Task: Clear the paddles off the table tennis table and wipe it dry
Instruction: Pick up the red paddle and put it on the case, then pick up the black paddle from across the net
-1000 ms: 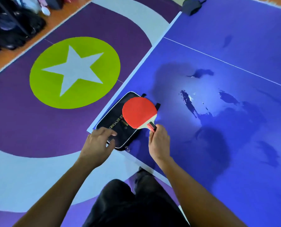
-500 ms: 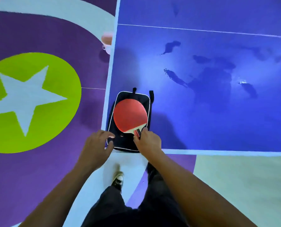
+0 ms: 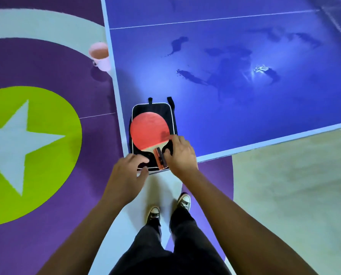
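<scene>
1. Two hands work in the lower middle of the frame. My right hand (image 3: 180, 153) has its fingers (image 3: 175, 139) closed on the neck and handle of the red-faced wooden paddle (image 3: 148, 130). My left hand (image 3: 129, 169) pinches the near edge of the black fabric paddle case (image 3: 152, 107), thumb below and fingers on top.
2. That paddle lies flat on the case, handle toward me. The case sits at the near left corner of the blue, white-edged bench (image 3: 245, 120), and its near end just overhangs the edge.
3. I cannot tell whether the zip is open. My judgement is to pin the soft case with the left hand so it cannot slide on the smooth top. Then I would guide the blade by its neck, not by the rubber.
4. The rubber face is round and matt, with a dark smudge near the neck. Pale bare wood shows below it, and the handle is striped dark and red.
5. White piping rims the limp case, and two short loops stick out at its far end.
6. Dark, ragged puddles (image 3: 193, 77) lie across the middle and upper right of the frame, one catching glare. I should lift paddle and case away from them, not drag them through. No cloth is in view.
7. Upper left, a pink plastic cup (image 3: 100, 55) stands on the purple floor (image 3: 46, 66), just beside the bench's edge.
</scene>
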Action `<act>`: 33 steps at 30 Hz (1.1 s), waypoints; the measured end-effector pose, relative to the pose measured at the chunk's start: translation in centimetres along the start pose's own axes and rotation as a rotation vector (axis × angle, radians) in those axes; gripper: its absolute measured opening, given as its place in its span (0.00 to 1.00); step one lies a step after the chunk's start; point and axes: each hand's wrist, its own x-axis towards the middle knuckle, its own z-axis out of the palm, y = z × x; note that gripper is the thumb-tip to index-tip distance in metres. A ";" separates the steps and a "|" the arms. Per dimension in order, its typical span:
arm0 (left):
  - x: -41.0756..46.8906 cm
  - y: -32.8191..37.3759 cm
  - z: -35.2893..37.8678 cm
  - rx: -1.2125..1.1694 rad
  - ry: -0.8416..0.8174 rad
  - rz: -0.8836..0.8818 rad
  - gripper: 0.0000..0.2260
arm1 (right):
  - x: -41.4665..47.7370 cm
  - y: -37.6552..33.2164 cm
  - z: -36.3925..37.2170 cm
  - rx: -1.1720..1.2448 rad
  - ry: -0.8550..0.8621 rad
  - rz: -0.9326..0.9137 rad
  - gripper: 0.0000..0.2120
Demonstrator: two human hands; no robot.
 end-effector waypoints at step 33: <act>15.3 53.9 26.9 0.317 -0.050 0.683 0.19 | -6.5 46.1 -39.4 -0.030 0.611 0.239 0.17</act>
